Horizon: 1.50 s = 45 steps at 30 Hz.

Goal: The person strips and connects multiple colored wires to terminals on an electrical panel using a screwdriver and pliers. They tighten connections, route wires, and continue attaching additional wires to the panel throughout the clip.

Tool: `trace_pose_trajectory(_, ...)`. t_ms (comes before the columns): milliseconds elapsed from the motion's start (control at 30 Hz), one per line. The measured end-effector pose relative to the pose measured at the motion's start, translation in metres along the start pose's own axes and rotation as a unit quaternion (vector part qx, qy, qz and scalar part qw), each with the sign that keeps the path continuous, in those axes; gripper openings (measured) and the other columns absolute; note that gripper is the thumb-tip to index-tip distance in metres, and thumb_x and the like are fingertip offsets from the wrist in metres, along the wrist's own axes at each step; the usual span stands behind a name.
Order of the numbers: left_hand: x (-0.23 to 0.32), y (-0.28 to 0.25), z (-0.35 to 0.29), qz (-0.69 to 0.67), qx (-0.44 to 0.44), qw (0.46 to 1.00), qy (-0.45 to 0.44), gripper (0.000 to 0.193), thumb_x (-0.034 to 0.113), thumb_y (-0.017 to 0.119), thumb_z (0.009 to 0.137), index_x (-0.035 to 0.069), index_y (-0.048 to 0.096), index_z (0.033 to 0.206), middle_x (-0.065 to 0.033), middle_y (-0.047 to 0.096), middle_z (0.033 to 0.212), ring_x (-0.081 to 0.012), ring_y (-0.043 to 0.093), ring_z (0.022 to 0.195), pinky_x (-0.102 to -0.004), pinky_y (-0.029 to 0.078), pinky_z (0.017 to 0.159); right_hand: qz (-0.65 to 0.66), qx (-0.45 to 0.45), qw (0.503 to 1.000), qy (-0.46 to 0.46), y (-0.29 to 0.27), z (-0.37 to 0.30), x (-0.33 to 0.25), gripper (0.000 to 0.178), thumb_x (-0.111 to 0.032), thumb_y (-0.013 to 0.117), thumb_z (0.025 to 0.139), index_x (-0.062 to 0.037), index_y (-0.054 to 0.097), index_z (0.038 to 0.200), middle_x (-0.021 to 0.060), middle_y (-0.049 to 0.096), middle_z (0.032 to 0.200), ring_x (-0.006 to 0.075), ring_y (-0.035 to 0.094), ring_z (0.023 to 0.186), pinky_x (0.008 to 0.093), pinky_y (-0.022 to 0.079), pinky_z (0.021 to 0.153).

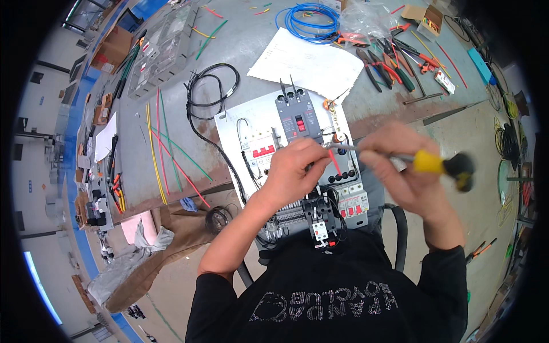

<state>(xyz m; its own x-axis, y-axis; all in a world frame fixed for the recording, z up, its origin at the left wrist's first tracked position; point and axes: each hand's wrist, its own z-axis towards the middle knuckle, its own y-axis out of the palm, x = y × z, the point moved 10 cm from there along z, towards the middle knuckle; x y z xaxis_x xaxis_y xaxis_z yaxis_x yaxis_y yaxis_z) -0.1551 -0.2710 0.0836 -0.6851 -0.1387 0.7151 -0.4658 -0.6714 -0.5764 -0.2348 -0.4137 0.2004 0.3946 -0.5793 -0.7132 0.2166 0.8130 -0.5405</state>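
Note:
A white mounting panel point(231, 128) fitted with electrical parts leans from the bench edge toward my lap. My left hand point(294, 171) is over its middle, thumb and fingers pinched together; what they hold is too small to make out. Beside those fingertips runs a short red wire point(335, 163). My right hand point(403, 171), blurred, grips a screwdriver point(430, 162) with a yellow and black handle, its shaft pointing left toward my left fingertips. Just above sits a dark grey circuit breaker point(298, 117) with a red switch. Smaller white breakers point(353, 204) and a black contactor point(319, 212) line the lower part.
White paper point(306, 60) covers the bench behind the panel. Pliers and cutters point(389, 68) lie at right, near a blue wire coil point(309, 23). Coloured wires point(166, 148) and a grey parts box point(163, 54) are at left. A black cable point(194, 123) trails beside the panel.

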Motion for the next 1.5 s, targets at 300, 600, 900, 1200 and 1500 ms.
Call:
trace_pose_trajectory(300,-0.046,0.043,-0.059,-0.139,-0.057,0.937,-0.317,0.02,0.01,0.074,0.098,0.003,0.073,0.117,-0.0133,0.073,0.087,-0.0265,0.071,0.072,-0.0386,0.055,0.067,-0.1,-0.009,0.994,-0.042,0.073,-0.051,0.046,0.026,0.0,0.084,0.084,-0.0045,0.075,0.108,0.0112,0.071,0.089,0.0287,0.071,0.069,0.0377,0.055,0.06)
trace_pose_trajectory(600,-0.007,0.031,-0.045,0.151,0.052,0.973,-0.165,0.012,0.015,0.075,0.096,0.006,0.069,0.1,-0.011,0.071,0.08,-0.0341,0.073,0.073,-0.0453,0.057,0.06,-0.11,0.009,0.992,-0.062,0.081,-0.058,0.047,0.027,0.003,0.083,0.082,-0.0051,0.075,0.107,0.0094,0.07,0.091,0.027,0.069,0.068,0.0353,0.055,0.057)
trace_pose_trajectory(900,-0.011,0.043,-0.045,0.257,-0.001,0.957,-0.135,0.025,0.007,0.078,0.081,0.009,0.072,0.106,-0.0073,0.067,0.08,-0.0293,0.073,0.071,-0.0421,0.058,0.058,-0.102,0.03,0.99,-0.089,0.106,-0.068,0.071,0.039,-0.002,0.081,0.079,-0.0047,0.076,0.117,0.009,0.075,0.104,0.0238,0.074,0.079,0.0339,0.059,0.064)
trace_pose_trajectory(1200,-0.01,0.034,-0.044,0.24,-0.01,0.961,-0.138,0.033,0.013,0.078,0.089,0.01,0.077,0.122,-0.0068,0.067,0.08,-0.0286,0.073,0.069,-0.0418,0.057,0.057,-0.087,0.026,0.993,-0.07,0.105,-0.062,0.075,0.037,-0.001,0.079,0.08,-0.0049,0.075,0.116,0.0101,0.075,0.106,0.0268,0.075,0.081,0.0356,0.06,0.066)
trace_pose_trajectory(1500,-0.033,-0.033,-0.033,-0.008,0.081,0.972,-0.22,0.021,0.009,0.078,0.097,0.004,0.081,0.118,-0.0071,0.069,0.086,-0.015,0.065,0.076,-0.0313,0.052,0.068,-0.112,-0.003,0.992,-0.05,0.105,-0.028,0.077,0.026,-0.005,0.082,0.081,-0.0086,0.072,0.104,0.009,0.066,0.088,0.0327,0.071,0.074,0.0424,0.057,0.063)
